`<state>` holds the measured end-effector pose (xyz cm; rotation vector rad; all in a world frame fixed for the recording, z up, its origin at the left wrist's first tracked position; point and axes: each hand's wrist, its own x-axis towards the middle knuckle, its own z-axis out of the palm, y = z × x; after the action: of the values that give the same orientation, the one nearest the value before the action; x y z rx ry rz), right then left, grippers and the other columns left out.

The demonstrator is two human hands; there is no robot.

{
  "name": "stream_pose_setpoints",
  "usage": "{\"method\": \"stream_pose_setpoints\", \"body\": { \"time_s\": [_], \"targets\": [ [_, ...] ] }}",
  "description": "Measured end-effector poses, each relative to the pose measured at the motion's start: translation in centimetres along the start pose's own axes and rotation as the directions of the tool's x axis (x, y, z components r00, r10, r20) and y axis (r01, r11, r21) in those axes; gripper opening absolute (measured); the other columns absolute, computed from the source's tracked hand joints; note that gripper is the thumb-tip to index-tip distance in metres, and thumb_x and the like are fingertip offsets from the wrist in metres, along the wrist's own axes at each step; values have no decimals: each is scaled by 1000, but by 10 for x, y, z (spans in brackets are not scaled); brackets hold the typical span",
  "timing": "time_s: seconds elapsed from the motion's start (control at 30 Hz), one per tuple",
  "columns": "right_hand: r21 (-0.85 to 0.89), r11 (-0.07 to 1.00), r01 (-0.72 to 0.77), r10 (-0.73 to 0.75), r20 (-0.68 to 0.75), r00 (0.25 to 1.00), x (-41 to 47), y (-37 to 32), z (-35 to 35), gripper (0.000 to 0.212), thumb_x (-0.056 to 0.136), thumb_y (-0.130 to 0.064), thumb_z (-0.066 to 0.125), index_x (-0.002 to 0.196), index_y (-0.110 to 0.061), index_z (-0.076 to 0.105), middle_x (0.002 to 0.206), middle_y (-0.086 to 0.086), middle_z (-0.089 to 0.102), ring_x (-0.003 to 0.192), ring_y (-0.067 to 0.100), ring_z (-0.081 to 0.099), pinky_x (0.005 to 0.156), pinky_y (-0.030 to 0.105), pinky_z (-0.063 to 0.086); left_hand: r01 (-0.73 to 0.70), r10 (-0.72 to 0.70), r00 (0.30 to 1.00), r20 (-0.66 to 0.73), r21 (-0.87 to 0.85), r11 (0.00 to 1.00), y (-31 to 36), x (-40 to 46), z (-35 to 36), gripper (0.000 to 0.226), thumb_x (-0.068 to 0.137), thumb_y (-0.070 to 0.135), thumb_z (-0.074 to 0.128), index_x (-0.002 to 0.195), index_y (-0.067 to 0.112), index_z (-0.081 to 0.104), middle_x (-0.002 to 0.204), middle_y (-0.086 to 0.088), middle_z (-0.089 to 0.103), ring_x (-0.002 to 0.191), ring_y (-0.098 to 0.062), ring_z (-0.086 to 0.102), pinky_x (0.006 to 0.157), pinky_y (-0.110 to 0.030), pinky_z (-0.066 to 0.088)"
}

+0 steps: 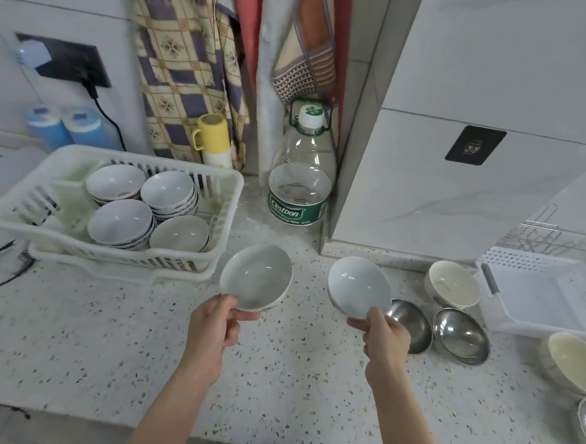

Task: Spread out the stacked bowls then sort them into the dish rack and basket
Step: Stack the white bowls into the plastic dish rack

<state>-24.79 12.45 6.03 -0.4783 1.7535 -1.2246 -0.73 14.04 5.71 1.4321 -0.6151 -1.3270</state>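
Both forearms reach up from the bottom edge of the frame over the speckled bench (pixel 112 341), and each ends in a hand clamped on a white bowl. At centre frame the left hand (pixel 214 323) pinches the near rim of the left bowl (pixel 256 276), thumb on the inside and fingers curled beneath; just right of centre the right hand (pixel 386 335) pinches the right bowl (pixel 358 287) the same way. Both bowls look to be lifted off the bench and tilted toward the camera. This reads as the sorting stage, with the white china going to the rack, so the sound way on is to carry one bowl at a time, level it, and lower it onto a stack of matching size rather than dropping it from the rim pinch, which gives little hold on glazed china. At left of frame the white dish rack (pixel 217 196) holds four stacks of white bowls set in a square, the near-right one seemingly shortest. At right of frame the white basket (pixel 492 299) shows only its bare floor. Between it and the right hand, on the bench, stand a cream bowl (pixel 454 283) and two steel bowls (pixel 459 335), with another cream bowl (pixel 574 362) and a steel one at the lower right edge.
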Motion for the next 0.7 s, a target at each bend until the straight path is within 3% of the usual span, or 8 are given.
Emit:
{"method": "stream_pose_setpoints", "body": {
  "time_s": [0.33, 0.53, 0.7],
  "targets": [
    [-48, 998, 47, -45, 30, 999, -12, -8, 69, 11, 84, -11, 54, 80, -12, 65, 63, 10, 73, 56, 14, 36, 52, 26, 33, -40, 39, 999, -29, -38, 998, 35, 48, -55, 20, 92, 19, 53, 99, 6, 67, 81, -19, 76, 39, -10, 29, 37, -19, 23],
    [-48, 996, 75, -72, 60, 996, -29, -22, 130, 15, 83, -10, 50, 80, -5, 64, 61, 12, 72, 46, 12, 27, 34, 18, 26, -80, 80, 997, -7, -73, 994, 72, 84, -106, 23, 91, 19, 54, 93, -2, 66, 82, -21, 76, 39, -10, 28, 37, -19, 22],
    [-129, 974, 187, -168, 148, 975, -39, -35, 191, 17, 82, -11, 49, 80, -10, 65, 62, 10, 73, 42, 8, 30, 39, 22, 30, -125, 118, 990, -76, -89, 988, 100, 116, -156, 23, 91, 16, 55, 89, -4, 65, 81, -20, 76, 38, -9, 29, 37, -18, 25]
  ]
}}
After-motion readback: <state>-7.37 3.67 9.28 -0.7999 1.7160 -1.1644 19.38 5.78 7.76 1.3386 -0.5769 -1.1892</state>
